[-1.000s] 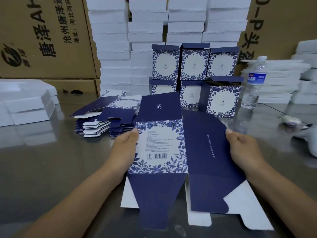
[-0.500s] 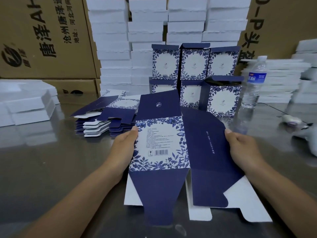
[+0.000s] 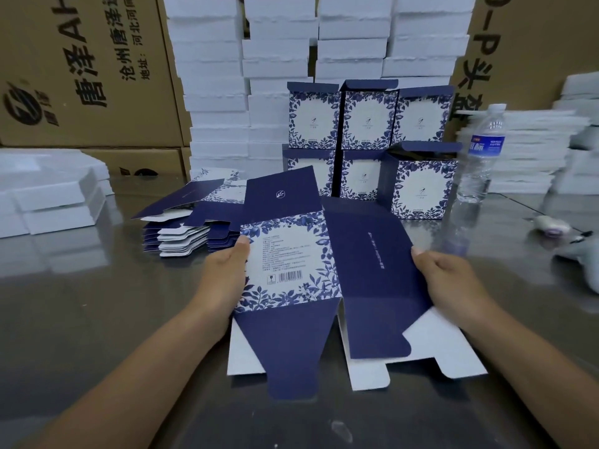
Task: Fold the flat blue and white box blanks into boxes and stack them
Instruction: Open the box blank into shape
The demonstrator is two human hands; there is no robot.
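Observation:
A blue and white box blank [image 3: 288, 264] is held up over the table in front of me, its barcode panel facing me and a plain navy panel to the right. My left hand [image 3: 223, 277] grips its left edge, thumb on the printed face. My right hand [image 3: 453, 283] grips the right edge of the navy panel. The bottom flaps hang toward me, white undersides showing. A pile of flat blanks [image 3: 191, 228] lies behind my left hand. Several folded boxes [image 3: 368, 121] stand stacked in two rows at the back.
A water bottle [image 3: 483, 153] stands right of the folded boxes. White carton stacks [image 3: 278, 37] and brown shipping cartons [image 3: 81, 69] line the back. More white cartons [image 3: 52, 199] sit at the left and at the right. A small white device [image 3: 551, 226] lies at the right.
The blank has risen slightly and opened a little at the crease between its two panels. Both hands keep the same grip on its edges.

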